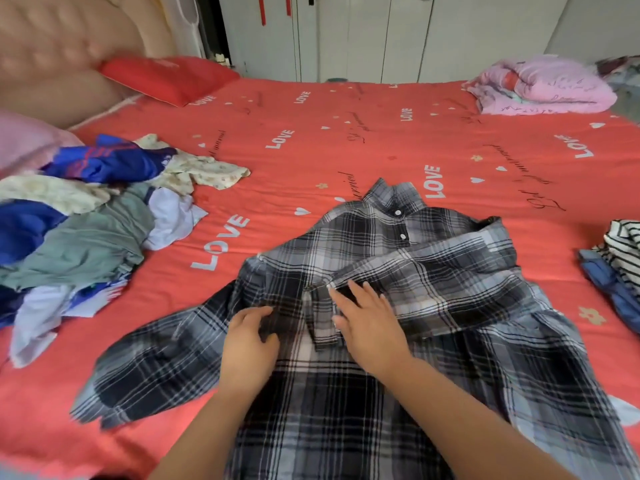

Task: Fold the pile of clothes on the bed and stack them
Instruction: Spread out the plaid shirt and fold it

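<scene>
A grey, black and white plaid shirt [450,358] lies spread on the red bed sheet [346,140], collar away from me. Its right sleeve is folded across the chest, and its left sleeve stretches out toward the lower left. My left hand [247,344] rests on the shirt's chest near the left shoulder, fingers slightly bent. My right hand [369,323] lies flat on the folded sleeve's cuff, fingers straight. A loose pile of unfolded clothes [79,220] in blue, green, cream and white sits at the left.
Folded striped and blue garments [620,268] are stacked at the right edge. A rolled pink quilt [543,86] lies at the far right corner. A red pillow [169,77] leans by the padded headboard [62,46]. White wardrobe doors [381,32] stand beyond the bed.
</scene>
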Motion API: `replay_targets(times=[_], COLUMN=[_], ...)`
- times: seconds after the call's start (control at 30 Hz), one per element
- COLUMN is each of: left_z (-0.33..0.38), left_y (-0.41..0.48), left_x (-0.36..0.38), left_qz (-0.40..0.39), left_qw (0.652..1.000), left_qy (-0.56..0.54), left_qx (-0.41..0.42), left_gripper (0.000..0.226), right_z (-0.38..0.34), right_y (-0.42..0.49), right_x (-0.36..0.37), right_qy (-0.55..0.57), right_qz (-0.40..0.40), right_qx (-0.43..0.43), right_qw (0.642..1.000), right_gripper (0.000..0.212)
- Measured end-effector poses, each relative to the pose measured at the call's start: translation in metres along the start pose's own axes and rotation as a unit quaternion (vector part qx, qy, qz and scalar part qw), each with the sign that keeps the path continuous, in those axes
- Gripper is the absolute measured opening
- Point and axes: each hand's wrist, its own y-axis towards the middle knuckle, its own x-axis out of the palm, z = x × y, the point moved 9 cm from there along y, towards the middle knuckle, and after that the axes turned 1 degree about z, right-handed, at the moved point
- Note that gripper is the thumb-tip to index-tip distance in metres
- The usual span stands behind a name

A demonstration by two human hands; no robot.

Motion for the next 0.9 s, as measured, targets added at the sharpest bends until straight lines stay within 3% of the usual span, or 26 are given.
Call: replay_targets(times=[0.1, 0.2, 0.27, 0.37, 0.43, 0.53, 0.6, 0.67, 0.73, 0.8, 0.9], left_z=[-0.029, -0.067, -0.098, -0.152, -0.171, -0.174, -0.171, -0.162, -0.159, -0.165, -0.193], left_y=[-0.006, -0.006, -0.009, -0.011, -0.009, -0.001, 0.007, 0.024, 0.043, 0.052, 0.044], left_x=[-0.045, -0.093, -0.121, -0.135, -0.136, -0.137, -0.145, -0.168, -0.201, -0.219, -0.202], left_qz=[0.060, 0.145, 0.180, 0.077, 0.029, 0.018, 0.019, 0.041, 0.100, 0.125, 0.108], left_qw=[0.998, 0.977, 0.960, 0.940, 0.934, 0.941, 0.908, 0.873, 0.868, 0.885, 0.901], left_qy=[0.030, 0.154, 0.207, 0.214, 0.152, -0.064, -0.259, -0.386, -0.417, -0.383, -0.303], left_qx=[0.017, 0.024, -0.061, -0.256, -0.323, -0.331, -0.329, -0.296, -0.252, -0.235, -0.290], left_gripper=[0.040, 0.036, 0.051, 0.093, 0.093, 0.042, 0.024, 0.013, 0.003, 0.004, 0.046], right_z=[-0.011, -0.008, -0.008, -0.014, -0.016, -0.017, -0.018, -0.019, -0.024, -0.039, -0.085], right_y=[0.015, 0.014, 0.016, 0.017, 0.016, 0.015, 0.014, 0.013, 0.014, 0.017, 0.019], right_x=[0.036, 0.071, 0.073, 0.072, 0.073, 0.070, 0.068, 0.066, 0.057, 0.045, 0.040], right_qy=[0.003, -0.050, -0.063, -0.067, -0.072, -0.074, -0.073, -0.071, -0.075, -0.080, -0.052], right_qz=[-0.063, -0.132, -0.127, -0.131, -0.135, -0.137, -0.143, -0.146, -0.113, -0.052, -0.004], right_qx=[0.022, 0.037, 0.043, 0.046, 0.052, 0.061, 0.066, 0.071, 0.071, 0.044, -0.033], right_qw=[0.998, 0.989, 0.989, 0.988, 0.987, 0.986, 0.985, 0.984, 0.988, 0.994, 0.998], right_gripper=[0.051, 0.053, 0.053, 0.053, 0.053, 0.052, 0.052, 0.052, 0.051, 0.049, 0.046])
